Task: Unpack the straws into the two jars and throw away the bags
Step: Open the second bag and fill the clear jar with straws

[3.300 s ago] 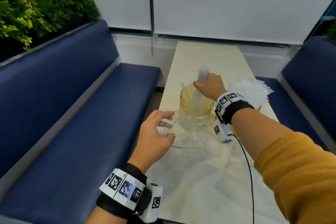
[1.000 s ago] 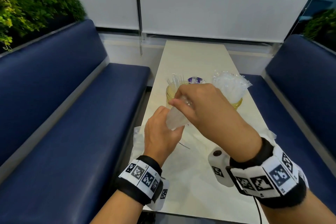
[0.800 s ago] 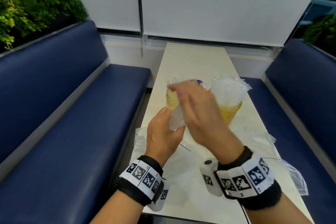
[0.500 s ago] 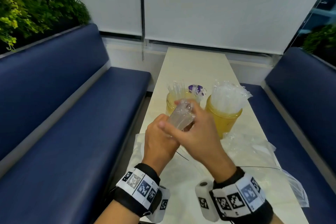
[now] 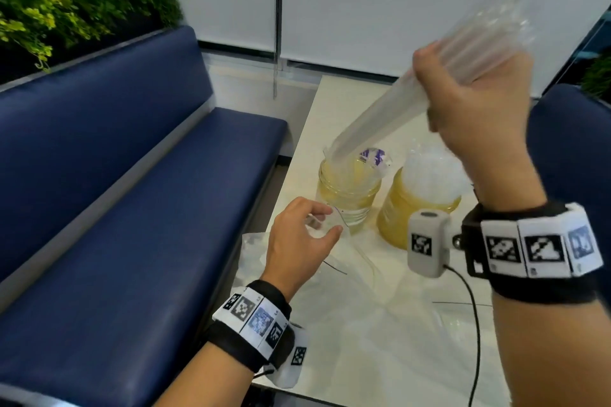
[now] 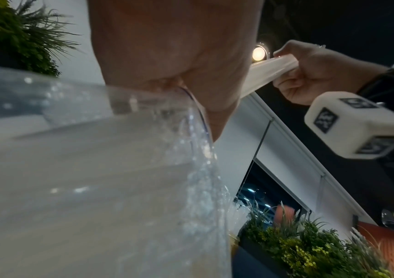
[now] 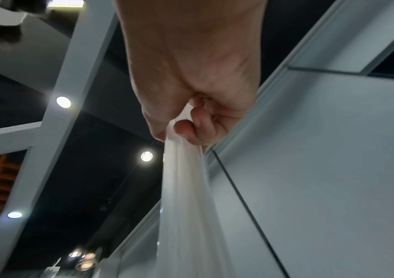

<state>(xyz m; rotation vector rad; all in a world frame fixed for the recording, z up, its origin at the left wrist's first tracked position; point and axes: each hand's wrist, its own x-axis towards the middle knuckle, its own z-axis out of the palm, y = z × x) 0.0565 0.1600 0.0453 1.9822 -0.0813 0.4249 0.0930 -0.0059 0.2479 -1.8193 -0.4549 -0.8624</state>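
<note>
In the head view my right hand (image 5: 443, 92) is raised above the table and grips a bundle of clear wrapped straws (image 5: 380, 119). The bundle slants down to the left, its lower end at the mouth of the left yellow-tinted jar (image 5: 347, 198), which holds a few straws. The right jar (image 5: 413, 211) is packed with straws. My left hand (image 5: 325, 221) is low, in front of the left jar, and pinches the open edge of a clear plastic bag (image 5: 317, 291) that trails onto the table. The right wrist view shows the straws (image 7: 186, 206) hanging from my fist.
More crumpled clear bag plastic (image 5: 456, 324) lies on the white table (image 5: 347, 96) near me. A small purple-printed wrapper (image 5: 373, 155) sits behind the left jar. Blue benches (image 5: 132, 208) flank the table on both sides. A black cable (image 5: 476, 324) hangs from my right wrist.
My right hand has drawn a bundle of straws out of the bag and lifted it up and right, its lower end now at the left jar. My left hand has sunk with the bag.
</note>
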